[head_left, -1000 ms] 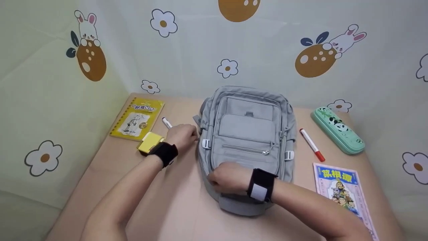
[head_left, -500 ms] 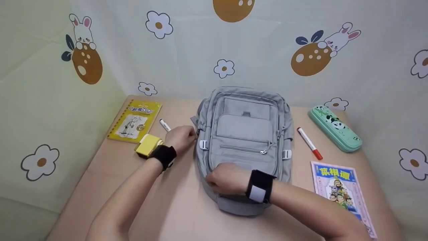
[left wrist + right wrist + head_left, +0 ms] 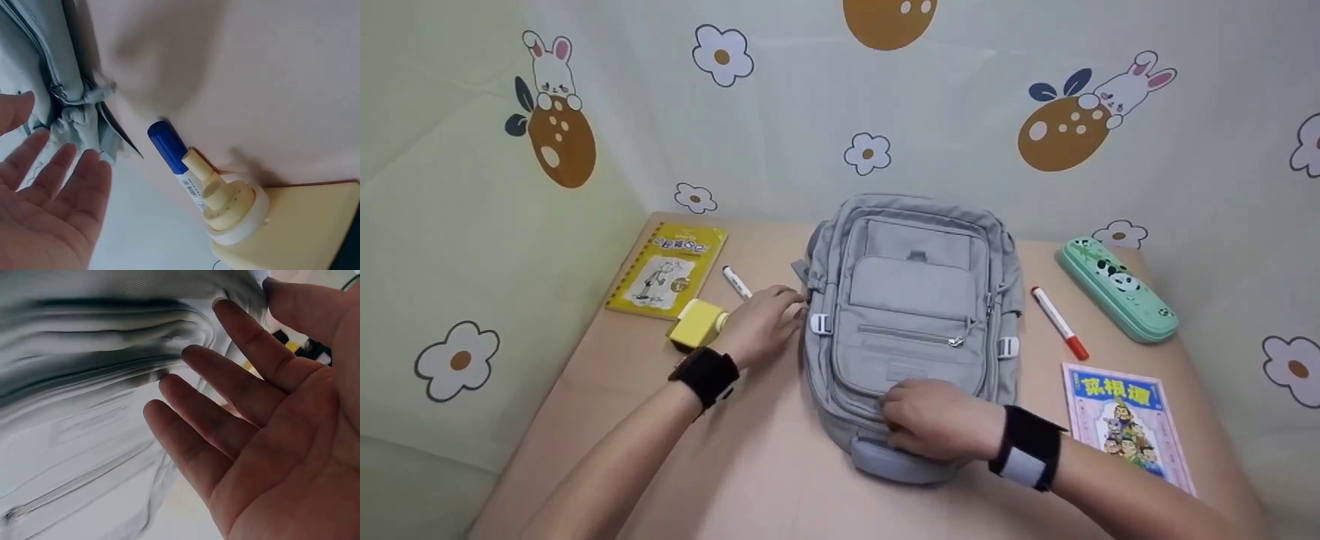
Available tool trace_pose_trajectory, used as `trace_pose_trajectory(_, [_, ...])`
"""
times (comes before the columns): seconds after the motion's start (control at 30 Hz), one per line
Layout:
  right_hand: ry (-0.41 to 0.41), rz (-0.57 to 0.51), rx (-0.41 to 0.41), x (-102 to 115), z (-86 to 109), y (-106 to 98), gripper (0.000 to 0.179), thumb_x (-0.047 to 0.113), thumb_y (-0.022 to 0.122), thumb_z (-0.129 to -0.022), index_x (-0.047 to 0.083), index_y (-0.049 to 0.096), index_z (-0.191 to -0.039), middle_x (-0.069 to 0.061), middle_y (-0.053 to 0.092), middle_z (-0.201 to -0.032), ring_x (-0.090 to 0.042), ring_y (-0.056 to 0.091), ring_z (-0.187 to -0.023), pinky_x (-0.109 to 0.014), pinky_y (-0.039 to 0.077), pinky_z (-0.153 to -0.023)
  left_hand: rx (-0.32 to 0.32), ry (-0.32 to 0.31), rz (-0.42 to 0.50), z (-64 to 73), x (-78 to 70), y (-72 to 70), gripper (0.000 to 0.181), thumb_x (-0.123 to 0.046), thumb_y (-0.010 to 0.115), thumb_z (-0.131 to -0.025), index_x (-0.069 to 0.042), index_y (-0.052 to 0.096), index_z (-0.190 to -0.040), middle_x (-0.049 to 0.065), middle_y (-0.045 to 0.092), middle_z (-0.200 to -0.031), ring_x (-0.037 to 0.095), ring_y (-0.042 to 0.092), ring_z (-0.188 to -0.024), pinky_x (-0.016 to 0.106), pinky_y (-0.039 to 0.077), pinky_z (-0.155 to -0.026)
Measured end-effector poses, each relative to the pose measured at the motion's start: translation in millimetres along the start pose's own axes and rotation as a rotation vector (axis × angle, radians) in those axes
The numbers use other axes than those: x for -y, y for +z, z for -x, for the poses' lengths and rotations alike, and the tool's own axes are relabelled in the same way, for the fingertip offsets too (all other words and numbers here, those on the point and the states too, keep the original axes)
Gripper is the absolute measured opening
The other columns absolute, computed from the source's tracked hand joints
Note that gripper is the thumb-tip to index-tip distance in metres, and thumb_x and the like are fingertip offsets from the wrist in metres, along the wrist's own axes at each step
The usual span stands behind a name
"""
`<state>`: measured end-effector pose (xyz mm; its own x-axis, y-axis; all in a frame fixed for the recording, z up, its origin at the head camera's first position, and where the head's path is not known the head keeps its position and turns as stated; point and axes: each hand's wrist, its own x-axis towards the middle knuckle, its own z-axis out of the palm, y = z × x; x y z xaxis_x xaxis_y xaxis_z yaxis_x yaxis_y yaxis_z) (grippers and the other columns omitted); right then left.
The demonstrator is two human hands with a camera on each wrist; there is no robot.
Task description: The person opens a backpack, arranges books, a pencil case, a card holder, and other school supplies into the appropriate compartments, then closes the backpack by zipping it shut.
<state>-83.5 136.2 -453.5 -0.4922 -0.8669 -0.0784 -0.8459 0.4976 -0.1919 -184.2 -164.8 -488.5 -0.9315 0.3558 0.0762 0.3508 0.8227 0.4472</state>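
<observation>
A grey backpack [image 3: 911, 281] lies front side up in the middle of the table. My left hand [image 3: 765, 326] is at its left side; in the left wrist view the fingers [image 3: 84, 191] are spread loosely, holding nothing. Over the backpack's lower end, my right hand [image 3: 941, 420] has its fingers apart in the right wrist view, near the layered zip edges [image 3: 112, 365], with nothing in its grasp. Whether either hand touches the fabric, I cannot tell. Close to the left hand are a blue-capped marker [image 3: 169, 146] and a yellow block with a stepped round knob [image 3: 292, 219].
A yellow notebook [image 3: 667, 270] lies at the back left. On the right are a red-capped marker [image 3: 1059, 322], a green panda pencil case [image 3: 1117, 289] and a pink-bordered comic book [image 3: 1129, 427]. Patterned curtains [image 3: 780, 112] enclose the table [image 3: 720, 465].
My right hand has shifted right across the backpack's lower end, its fingers loosening. The left hand has uncurled at the backpack's side. The backpack stays in place.
</observation>
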Motion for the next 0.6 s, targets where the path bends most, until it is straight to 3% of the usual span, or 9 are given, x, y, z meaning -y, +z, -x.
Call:
trace_pose_trajectory(0.2, [0.041,-0.106,-0.100,-16.7,54.9,6.3,0.007,0.019,0.073,-0.092,0.012,0.074,-0.091,-0.003,0.069,-0.106,-0.019,0.065,-0.099,-0.038,0.054,-0.087,0.040,0.251,-0.056,32.5,-7.0,1.8,0.041,-0.029,0.069,-0.098,-0.018,0.064,-0.137,0.009,0.053,-0.148,0.029,0.047,-0.139,0.051,0.038,-0.112])
trace_pose_trajectory(0.33, [0.108,-0.230,-0.133,-29.0,76.1,13.4,0.008,0.018,0.074,-0.091,0.013,0.076,-0.097,-0.002,0.070,-0.116,-0.024,0.063,-0.115,-0.044,0.050,-0.099,0.089,0.392,-0.048,45.9,-9.7,2.9,0.035,-0.038,0.068,-0.098,-0.024,0.070,-0.130,0.009,0.046,-0.156,0.033,0.033,-0.148,0.053,0.027,-0.118])
trace_pose_trajectory(0.43, [0.180,-0.360,-0.138,-34.7,81.3,16.6,0.004,0.021,0.076,-0.090,0.020,0.074,-0.094,0.004,0.070,-0.117,-0.021,0.061,-0.116,-0.045,0.049,-0.100,0.166,0.419,-0.019,49.1,-13.4,3.4,0.035,-0.045,0.066,-0.098,-0.025,0.073,-0.126,0.006,0.044,-0.158,0.031,0.024,-0.153,0.052,0.020,-0.121])
trace_pose_trajectory(0.6, [0.250,-0.624,-0.127,-42.1,82.7,17.2,0.008,0.029,0.078,-0.090,0.027,0.071,-0.087,0.008,0.070,-0.113,-0.013,0.062,-0.106,-0.038,0.050,-0.094,0.259,0.390,0.009,50.8,-18.1,7.2,0.043,-0.054,0.064,-0.097,-0.025,0.072,-0.128,0.002,0.045,-0.157,0.026,0.020,-0.154,0.051,0.018,-0.122])
